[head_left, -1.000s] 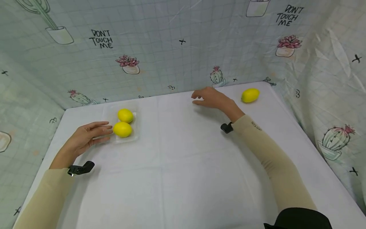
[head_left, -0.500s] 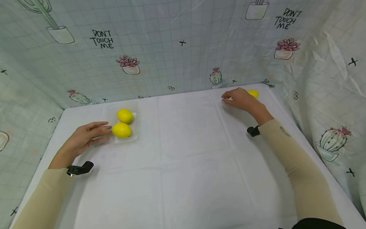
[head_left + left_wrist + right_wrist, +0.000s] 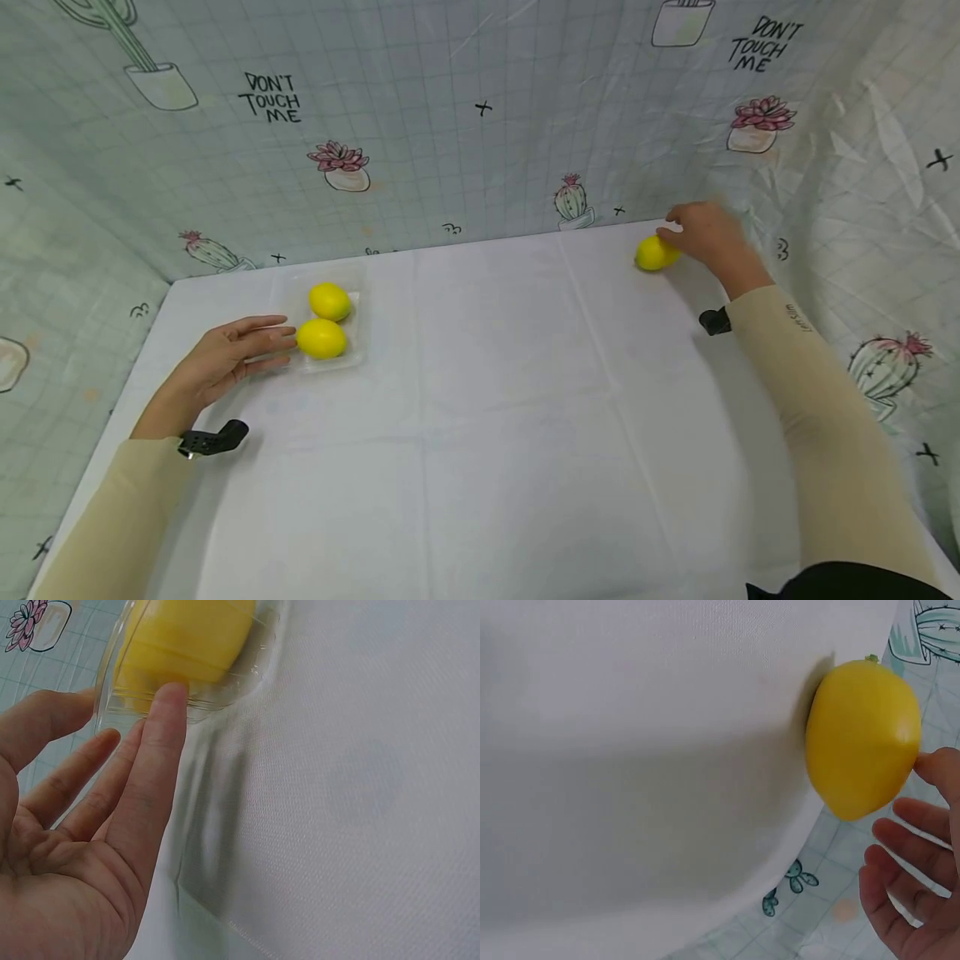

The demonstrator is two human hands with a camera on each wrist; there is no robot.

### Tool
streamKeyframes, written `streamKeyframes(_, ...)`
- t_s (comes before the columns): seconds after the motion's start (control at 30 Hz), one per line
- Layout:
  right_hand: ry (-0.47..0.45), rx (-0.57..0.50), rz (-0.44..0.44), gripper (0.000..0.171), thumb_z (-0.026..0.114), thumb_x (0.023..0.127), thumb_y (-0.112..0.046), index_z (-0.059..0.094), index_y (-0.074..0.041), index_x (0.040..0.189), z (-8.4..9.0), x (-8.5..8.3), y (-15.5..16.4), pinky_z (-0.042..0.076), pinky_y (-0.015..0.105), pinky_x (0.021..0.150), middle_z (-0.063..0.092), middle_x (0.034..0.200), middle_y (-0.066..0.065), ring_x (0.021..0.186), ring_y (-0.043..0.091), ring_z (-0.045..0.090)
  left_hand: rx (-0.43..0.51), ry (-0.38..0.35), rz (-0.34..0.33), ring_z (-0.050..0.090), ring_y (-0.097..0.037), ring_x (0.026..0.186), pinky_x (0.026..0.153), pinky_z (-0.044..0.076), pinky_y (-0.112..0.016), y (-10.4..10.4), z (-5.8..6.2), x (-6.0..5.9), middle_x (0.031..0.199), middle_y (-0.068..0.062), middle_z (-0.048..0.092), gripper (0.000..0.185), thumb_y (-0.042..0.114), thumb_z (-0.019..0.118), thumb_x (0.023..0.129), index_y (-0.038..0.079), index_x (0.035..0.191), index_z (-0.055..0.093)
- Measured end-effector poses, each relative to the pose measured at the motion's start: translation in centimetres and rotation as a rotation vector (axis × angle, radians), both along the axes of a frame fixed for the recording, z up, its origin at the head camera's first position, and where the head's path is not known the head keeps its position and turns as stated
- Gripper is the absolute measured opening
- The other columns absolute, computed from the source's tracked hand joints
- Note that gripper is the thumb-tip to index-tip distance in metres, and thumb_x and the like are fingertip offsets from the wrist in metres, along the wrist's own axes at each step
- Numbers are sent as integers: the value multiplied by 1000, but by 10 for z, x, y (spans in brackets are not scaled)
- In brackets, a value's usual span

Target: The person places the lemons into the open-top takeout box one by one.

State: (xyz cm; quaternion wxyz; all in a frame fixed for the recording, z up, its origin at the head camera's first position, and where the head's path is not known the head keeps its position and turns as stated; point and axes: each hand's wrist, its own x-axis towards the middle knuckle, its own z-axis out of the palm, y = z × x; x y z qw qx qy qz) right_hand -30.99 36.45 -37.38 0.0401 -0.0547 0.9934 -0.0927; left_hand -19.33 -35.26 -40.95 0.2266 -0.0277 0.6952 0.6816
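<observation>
In the head view two lemons, a far one (image 3: 329,301) and a near one (image 3: 322,339), lie in a clear plastic tray (image 3: 352,354). My left hand (image 3: 240,354) is beside the tray's left side, fingers extended; in the left wrist view its fingertips (image 3: 169,705) are at the clear wall in front of a lemon (image 3: 191,641). My right hand (image 3: 712,237) is at the table's far right corner, just behind a third lemon (image 3: 656,253). Seen from the right wrist, the thumb is at this lemon's (image 3: 864,739) side, and the other fingers are spread and not around it.
A white cloth covers the table (image 3: 487,400). Behind it and at both sides hangs a printed curtain (image 3: 450,150) with cactus drawings, close to the lemon at the far right corner. A dark rounded object (image 3: 847,582) shows at the bottom right edge.
My right hand has moved rightward across the back of the table, passing over the single lemon to its far right side. The left hand and the two lemons in the tray have stayed put.
</observation>
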Motion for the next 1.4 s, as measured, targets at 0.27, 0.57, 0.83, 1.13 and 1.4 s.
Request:
streamKeyframes(0.27,-5,-3,-45,54,52,105,-37,62,12,125,1,6,5,49,60,91,62,121,33,110,47,46,-5,-5,15,70,-12,111,91,60,-33,-1,-1,-1,123,9,70,71,13,61,103,-4,158,21)
streamKeyframes(0.57,-88,-25,14,55,48,107,-36,61,12,129,-2,4,-8,52,56,88,63,124,33,101,44,59,26,1,16,70,-13,112,92,60,-34,-4,-6,1,123,8,70,67,11,60,104,-5,157,22)
streamKeyframes(0.83,-131,-154,78,45,57,105,-34,64,0,134,2,10,-16,52,54,88,64,128,28,106,40,57,38,0,19,70,-14,111,91,60,-34,-3,-6,0,122,8,71,66,10,60,103,-3,157,24)
streamKeyframes(1.13,-346,-178,71,65,66,101,-36,45,4,148,5,5,-17,57,51,97,46,145,34,112,43,63,57,14,3,70,-15,112,91,60,-35,-3,-6,-2,124,6,70,62,10,59,104,-3,155,27)
streamKeyframes(1.4,-414,-198,163,62,72,97,-24,42,5,143,3,1,-20,47,59,107,43,147,34,132,49,46,61,2,21,71,-14,110,90,61,-34,-3,-7,-2,122,7,71,61,9,60,103,-3,155,29)
